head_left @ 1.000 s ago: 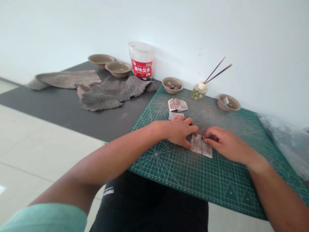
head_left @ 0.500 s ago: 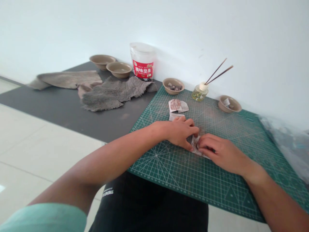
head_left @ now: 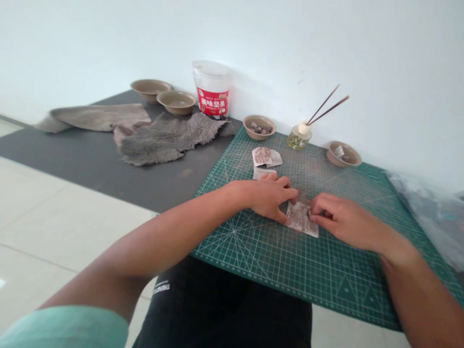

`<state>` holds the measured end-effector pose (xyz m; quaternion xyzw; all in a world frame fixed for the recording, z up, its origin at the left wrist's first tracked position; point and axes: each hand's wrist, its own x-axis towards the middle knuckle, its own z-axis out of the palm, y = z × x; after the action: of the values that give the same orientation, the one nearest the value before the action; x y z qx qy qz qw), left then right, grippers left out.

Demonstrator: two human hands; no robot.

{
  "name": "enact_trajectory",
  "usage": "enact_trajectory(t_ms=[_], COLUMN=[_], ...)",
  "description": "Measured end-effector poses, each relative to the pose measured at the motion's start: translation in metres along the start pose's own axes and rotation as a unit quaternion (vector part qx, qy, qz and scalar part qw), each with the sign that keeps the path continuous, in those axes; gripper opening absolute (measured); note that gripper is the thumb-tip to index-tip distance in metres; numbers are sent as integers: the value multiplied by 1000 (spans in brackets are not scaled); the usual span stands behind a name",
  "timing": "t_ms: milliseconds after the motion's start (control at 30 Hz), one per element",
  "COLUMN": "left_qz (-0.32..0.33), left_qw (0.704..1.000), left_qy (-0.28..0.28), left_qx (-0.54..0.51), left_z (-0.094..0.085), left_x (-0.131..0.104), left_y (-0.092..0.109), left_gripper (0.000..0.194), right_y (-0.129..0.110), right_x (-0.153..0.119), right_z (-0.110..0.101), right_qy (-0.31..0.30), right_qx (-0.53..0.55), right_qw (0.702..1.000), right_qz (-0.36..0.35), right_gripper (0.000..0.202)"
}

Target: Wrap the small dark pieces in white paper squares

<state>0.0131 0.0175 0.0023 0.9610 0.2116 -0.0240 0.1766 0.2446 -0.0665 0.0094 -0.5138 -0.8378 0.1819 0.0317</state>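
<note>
A small rectangular sheet point(head_left: 302, 218), whitish with brown smears, lies flat on a green cutting mat point(head_left: 250, 256). My left hand point(head_left: 270, 199) rests at its left edge, thumb and forefinger spread apart and pressing on its corners. Over the sheet's right side, my right hand point(head_left: 335, 215) is closed in a pinch. A small dark piece shows at those fingertips; most of it is hidden. Beyond my left hand lie a brown-smeared sheet point(head_left: 261, 155), a pale one point(head_left: 276, 158) partly beside it, and another pale sheet point(head_left: 264, 172) nearer, partly covered by my fingers.
Along the wall stand a bowl point(head_left: 259, 136) of brown lumps, a reed diffuser point(head_left: 299, 140) and a bowl point(head_left: 342, 162) with small pieces. To the left are two bowls point(head_left: 150, 90), a red-labelled tub point(head_left: 213, 99) and grey cloths point(head_left: 155, 145). Clear plastic point(head_left: 431, 208) lies right.
My right hand has slid to the right across the sheet, uncovering its brown-smeared middle. My left hand stays at the left edge. The view has shifted slightly.
</note>
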Motion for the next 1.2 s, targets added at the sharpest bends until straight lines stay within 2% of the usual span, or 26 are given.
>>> enact_trajectory(t_ms=[67, 133, 200, 233, 300, 367, 400, 467, 533, 600, 667, 700, 767, 833, 867, 933, 1000, 1067, 1133, 1200], left_qz=[2, -2, -7, -7, -4, 1, 2, -2, -7, -8, -1, 3, 5, -2, -5, -5, 0, 1, -2, -3], left_qw=[1000, 1000, 1000, 1000, 1000, 1000, 1000, 1000, 1000, 1000, 1000, 1000, 1000, 1000, 1000, 1000, 1000, 1000, 1000, 1000], left_qy=[-3, -3, 0, 0, 1, 2, 2, 2, 0, -2, -1, 1, 4, 5, 4, 0, -6, -6, -1, 4], left_qx=[1, 3, -1, -4, -8, -7, -5, -2, -3, -8, -8, -6, -2, -3, -6, -11, -12, -8, -5, -6], left_z=[-1, -1, -1, 0, 0, 0, 0, -1, -1, -1, 0, 0, 0, 1, 0, 0, -1, -1, -1, 0], left_x=[0, 0, 0, 0, 0, 0, 0, 0, 0, 0, 0, 0, 0, 0, -1, -1, -1, 0, 0, 0], left_y=[1, 1, 1, 0, 0, 0, 0, 0, 0, 0, 0, 0, 0, 0, 0, 0, 0, 0, 0, 0], left_gripper=[58, 58, 57, 57, 58, 58, 58, 57, 57, 58, 59, 59, 58, 57, 57, 58, 58, 58, 58, 58], right_y=[-1, 0, 2, 3, 4, 1, 0, -2, -1, -1, -3, -4, -5, -3, -1, 0, -2, -4, -5, -5], right_x=[0, 1, 2, 2, 1, 0, 0, 2, 2, 2, 1, 0, 1, 2, 2, 2, 2, 3, 4, 4], right_z=[1, 3, 2, 1, 0, 0, 2, 4, 4, 3, 2, 3, 5, 4, 4, 2, 3, 4, 5, 3], right_qy=[-28, 10, 64, 72, 42, -4, -7, 29, 70, 45, -31, -36, 6, 65, 73, 33, -27, 2, 59, 63], right_qx=[29, 33, 0, -17, -22, 7, 20, 18, -12, -18, 22, 40, 43, 4, -11, -2, 41, 60, 25, -3], right_qw=[998, 999, 998, 997, 999, 999, 999, 998, 997, 999, 999, 997, 997, 998, 997, 999, 998, 995, 998, 998], right_qz=[-38, -38, 1, 16, 11, -31, -48, -45, -6, 7, -34, -54, -57, -8, 13, 11, -44, -74, -30, 14], right_gripper=[11, 10, 9, 8, 9, 11, 12, 12, 11, 11, 11, 12, 10, 9, 8, 10, 12, 12, 12, 10])
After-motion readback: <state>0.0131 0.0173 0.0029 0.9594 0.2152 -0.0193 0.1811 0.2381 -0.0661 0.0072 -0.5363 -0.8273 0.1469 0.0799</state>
